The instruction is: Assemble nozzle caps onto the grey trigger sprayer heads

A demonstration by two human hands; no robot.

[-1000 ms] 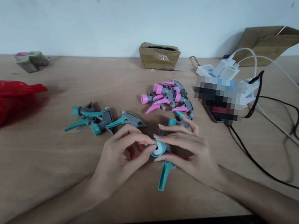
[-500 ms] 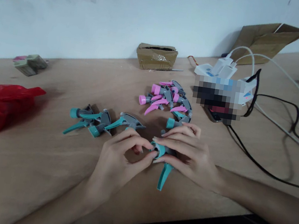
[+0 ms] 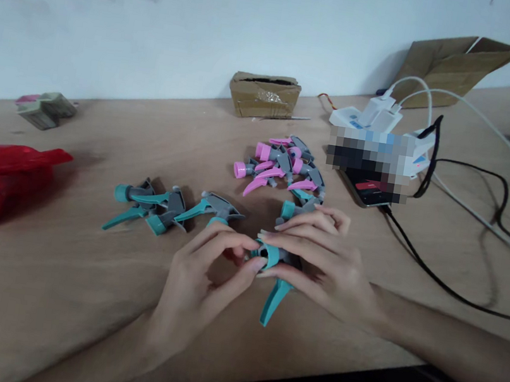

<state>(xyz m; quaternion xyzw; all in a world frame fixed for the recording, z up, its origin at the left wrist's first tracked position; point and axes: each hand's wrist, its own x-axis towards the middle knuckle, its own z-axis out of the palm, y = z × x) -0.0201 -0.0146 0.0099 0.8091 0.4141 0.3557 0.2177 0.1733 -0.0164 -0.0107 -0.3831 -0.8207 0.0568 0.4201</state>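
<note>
My right hand (image 3: 328, 262) grips a grey and teal trigger spray head (image 3: 270, 257), its teal trigger pointing down toward the table's front edge. The collar's open mouth faces left. At that mouth, my left hand (image 3: 213, 261) pinches the collar's rim between thumb and forefinger; whether a small part is also between those fingertips is hidden. Several teal spray heads (image 3: 171, 204) lie just beyond my left hand. Behind my right hand rests another teal one (image 3: 288, 209), partly covered by its fingers. Farther back is a pile of pink and grey spray heads (image 3: 274, 165).
A red plastic bag (image 3: 1, 185) lies at the left, with a small greenish block (image 3: 46, 111) behind it. Along the wall stand a small cardboard box (image 3: 264, 98) and a larger one (image 3: 445, 72). A phone (image 3: 367, 192), power strip (image 3: 345, 116) and cables occupy the right.
The held spray head has turned slightly, its trigger swinging a little to the left. Both hands keep their hold on it, and the whole view has shifted slightly.
</note>
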